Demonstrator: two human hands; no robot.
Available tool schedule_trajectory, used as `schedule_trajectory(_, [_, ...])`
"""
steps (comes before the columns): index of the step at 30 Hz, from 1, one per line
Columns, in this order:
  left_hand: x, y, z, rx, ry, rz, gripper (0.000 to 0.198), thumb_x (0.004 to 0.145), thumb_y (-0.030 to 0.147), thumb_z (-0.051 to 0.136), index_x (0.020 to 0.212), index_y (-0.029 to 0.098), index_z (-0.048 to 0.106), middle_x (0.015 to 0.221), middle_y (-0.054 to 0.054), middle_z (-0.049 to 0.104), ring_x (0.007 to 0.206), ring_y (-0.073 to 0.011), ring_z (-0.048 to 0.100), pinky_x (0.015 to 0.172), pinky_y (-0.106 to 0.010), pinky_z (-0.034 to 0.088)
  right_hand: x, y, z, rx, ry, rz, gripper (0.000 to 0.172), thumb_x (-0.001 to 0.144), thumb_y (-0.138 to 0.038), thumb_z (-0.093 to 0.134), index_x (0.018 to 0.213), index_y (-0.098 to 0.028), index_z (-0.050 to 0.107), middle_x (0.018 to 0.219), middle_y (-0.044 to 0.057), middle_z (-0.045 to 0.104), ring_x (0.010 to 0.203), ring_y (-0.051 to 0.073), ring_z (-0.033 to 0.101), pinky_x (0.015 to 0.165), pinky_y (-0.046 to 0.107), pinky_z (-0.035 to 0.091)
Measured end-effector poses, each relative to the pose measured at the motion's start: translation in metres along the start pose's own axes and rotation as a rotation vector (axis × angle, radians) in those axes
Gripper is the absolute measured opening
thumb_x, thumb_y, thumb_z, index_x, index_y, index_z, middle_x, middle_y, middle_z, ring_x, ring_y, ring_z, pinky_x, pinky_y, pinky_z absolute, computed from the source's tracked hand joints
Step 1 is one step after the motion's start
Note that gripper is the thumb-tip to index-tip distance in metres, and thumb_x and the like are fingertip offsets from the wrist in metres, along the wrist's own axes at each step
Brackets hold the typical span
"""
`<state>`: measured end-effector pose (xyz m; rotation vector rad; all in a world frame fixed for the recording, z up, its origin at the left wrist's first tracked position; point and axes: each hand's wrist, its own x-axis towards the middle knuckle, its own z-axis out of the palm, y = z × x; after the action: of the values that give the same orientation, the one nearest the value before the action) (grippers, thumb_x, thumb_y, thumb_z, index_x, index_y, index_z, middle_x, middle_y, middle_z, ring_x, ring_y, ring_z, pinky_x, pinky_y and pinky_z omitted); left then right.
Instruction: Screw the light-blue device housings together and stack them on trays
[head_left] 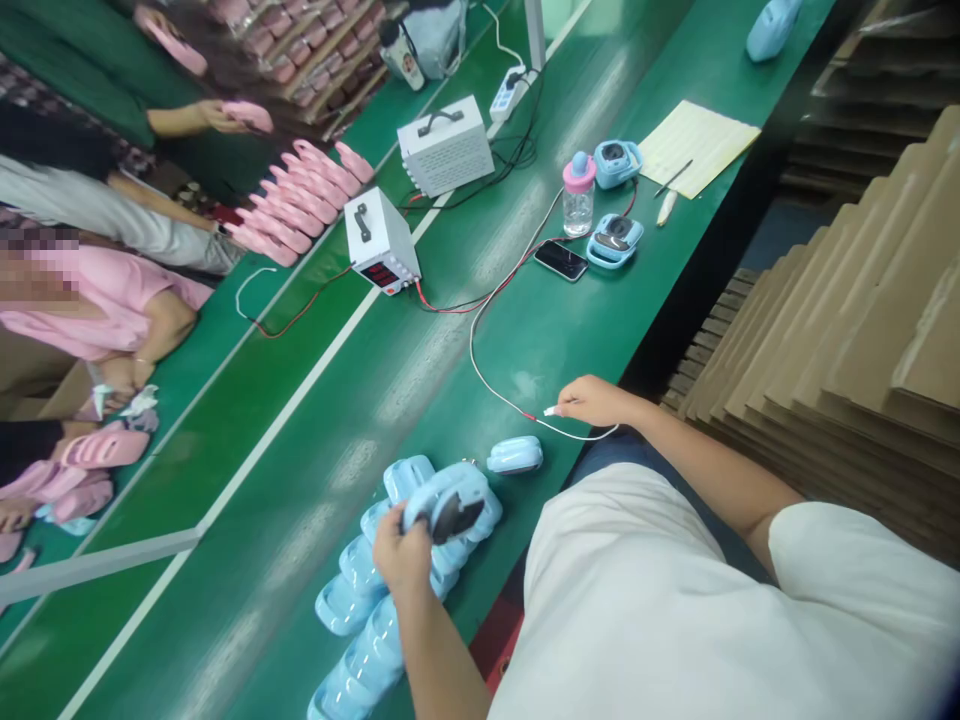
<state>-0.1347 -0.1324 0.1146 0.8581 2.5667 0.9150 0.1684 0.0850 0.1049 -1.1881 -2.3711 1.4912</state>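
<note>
My left hand [403, 553] grips a light-blue plastic device [444, 492] with a dark panel on its face, holding it above rows of similar blue devices [369, 655]. Between the fingertips of my right hand [596, 402] is the small white plug of a cable [486, 375], pinched over the green bench. The cable loops from the plug along the bench, with a red band near my fingers. One single blue device [515, 455] lies between my two hands, touching neither.
Two power supply units [382, 240] stand mid-bench. Beyond my right hand are a phone [561, 260], a water bottle [578, 200], two blue devices [615, 241] and paper [694, 150]. Stacked cardboard [847, 310] is at right. Across the bench, people handle pink devices [300, 205].
</note>
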Motion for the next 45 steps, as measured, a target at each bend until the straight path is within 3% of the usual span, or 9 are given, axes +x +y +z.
schedule_trajectory(7, [0.075, -0.019, 0.045, -0.088, -0.048, -0.228, 0.015, 0.073, 0.02, 0.061, 0.085, 0.013, 0.056, 0.068, 0.003, 0.056, 0.058, -0.0107, 0.054, 0.058, -0.026, 0.047, -0.004, -0.003, 0.022, 0.051, 0.009, 0.041, 0.033, 0.081, -0.038, 0.05, 0.069, -0.013, 0.067, 0.063, 0.001, 0.058, 0.061, 0.012, 0.046, 0.054, 0.024, 0.025])
schedule_trajectory(16, [0.094, -0.029, 0.073, 0.111, -0.069, -0.181, 0.023, 0.082, 0.029, 0.059, 0.097, 0.012, 0.058, 0.089, -0.005, 0.061, 0.079, -0.0158, 0.06, 0.072, -0.035, 0.05, -0.007, 0.008, 0.025, -0.021, 0.054, 0.041, 0.038, 0.083, -0.043, 0.048, 0.065, -0.013, 0.064, 0.059, 0.0, 0.053, 0.058, 0.011, 0.042, 0.053, 0.023, 0.023])
schedule_trajectory(20, [0.08, -0.015, 0.074, 0.226, 0.002, -0.031, 0.057, 0.071, 0.024, 0.065, 0.122, 0.008, 0.045, 0.118, -0.021, 0.051, 0.118, -0.0345, 0.044, 0.097, -0.053, 0.034, -0.007, 0.002, 0.032, -0.047, 0.006, 0.036, 0.037, 0.083, -0.043, 0.049, 0.067, -0.014, 0.065, 0.061, 0.001, 0.055, 0.059, 0.011, 0.043, 0.053, 0.023, 0.024])
schedule_trajectory(22, [0.063, -0.005, 0.081, 0.248, -0.062, 0.108, 0.058, 0.072, 0.024, 0.061, 0.126, 0.009, 0.043, 0.126, -0.022, 0.046, 0.126, -0.0352, 0.036, 0.102, -0.052, 0.027, -0.007, -0.002, 0.036, -0.076, -0.035, 0.025, 0.038, 0.084, -0.043, 0.048, 0.066, -0.014, 0.064, 0.06, 0.0, 0.053, 0.058, 0.011, 0.042, 0.052, 0.023, 0.023])
schedule_trajectory(26, [0.016, 0.008, 0.116, 0.23, -0.393, 0.351, 0.038, 0.068, 0.032, 0.065, 0.104, 0.019, 0.061, 0.107, -0.012, 0.059, 0.107, -0.0278, 0.054, 0.095, -0.042, 0.04, -0.005, -0.008, 0.044, -0.124, -0.092, 0.019, 0.035, 0.084, -0.041, 0.048, 0.068, -0.014, 0.064, 0.058, -0.001, 0.052, 0.056, 0.01, 0.042, 0.052, 0.022, 0.024])
schedule_trajectory(30, [-0.016, 0.003, 0.142, 0.224, -0.489, 0.421, 0.027, 0.058, 0.019, 0.07, 0.085, 0.017, 0.065, 0.107, -0.015, 0.056, 0.099, -0.0298, 0.058, 0.084, -0.042, 0.047, -0.002, -0.01, 0.049, -0.144, -0.117, 0.013, 0.034, 0.085, -0.04, 0.049, 0.072, -0.014, 0.067, 0.061, 0.001, 0.057, 0.057, 0.011, 0.044, 0.052, 0.023, 0.025])
schedule_trajectory(33, [-0.023, -0.004, 0.136, 0.17, -0.472, 0.506, 0.015, 0.06, 0.004, 0.059, 0.07, 0.016, 0.061, 0.118, -0.016, 0.052, 0.111, -0.0298, 0.053, 0.092, -0.042, 0.044, 0.001, -0.009, 0.053, -0.155, -0.168, -0.003, 0.031, 0.084, -0.039, 0.051, 0.077, -0.015, 0.069, 0.07, 0.004, 0.064, 0.063, 0.013, 0.05, 0.053, 0.022, 0.027])
schedule_trajectory(40, [-0.027, -0.003, 0.09, -0.004, -0.439, 0.742, 0.017, 0.069, 0.005, 0.053, 0.068, 0.018, 0.064, 0.132, -0.01, 0.046, 0.125, -0.0279, 0.043, 0.099, -0.048, 0.04, 0.003, -0.018, 0.056, -0.15, -0.355, -0.155, 0.024, 0.08, -0.034, 0.058, 0.082, -0.016, 0.073, 0.075, 0.003, 0.068, 0.067, 0.012, 0.054, 0.056, 0.022, 0.03])
schedule_trajectory(45, [-0.037, 0.001, 0.088, -0.06, -0.447, 0.944, 0.031, 0.065, -0.006, 0.046, 0.072, 0.018, 0.065, 0.133, -0.01, 0.046, 0.13, -0.0278, 0.038, 0.1, -0.05, 0.039, 0.004, -0.026, 0.055, -0.212, -0.412, -0.244, 0.027, 0.081, -0.037, 0.057, 0.079, -0.015, 0.073, 0.067, 0.003, 0.067, 0.059, 0.011, 0.049, 0.053, 0.023, 0.027])
